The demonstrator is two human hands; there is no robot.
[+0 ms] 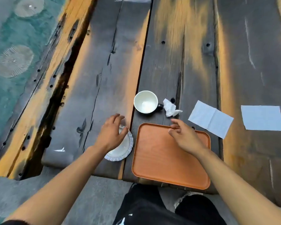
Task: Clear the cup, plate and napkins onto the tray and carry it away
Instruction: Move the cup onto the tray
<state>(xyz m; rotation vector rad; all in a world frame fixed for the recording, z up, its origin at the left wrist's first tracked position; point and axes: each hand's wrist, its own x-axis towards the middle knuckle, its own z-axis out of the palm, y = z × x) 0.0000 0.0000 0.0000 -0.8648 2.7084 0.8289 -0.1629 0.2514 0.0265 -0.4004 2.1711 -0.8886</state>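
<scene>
Our left hand (111, 135) curls its grip over the fluted plate (123, 150). Our right hand (185, 135) hovers loose-fingered above the orange tray (161, 159). We see no readable writing.

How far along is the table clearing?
Barely begun. The tray holds nothing yet. In hand: the left hand is over the plate, fingers curled at its rim, while the right hand hovers open above the tray. Left: the cup, crumpled napkin and two flat napkins lie on the table.
</scene>
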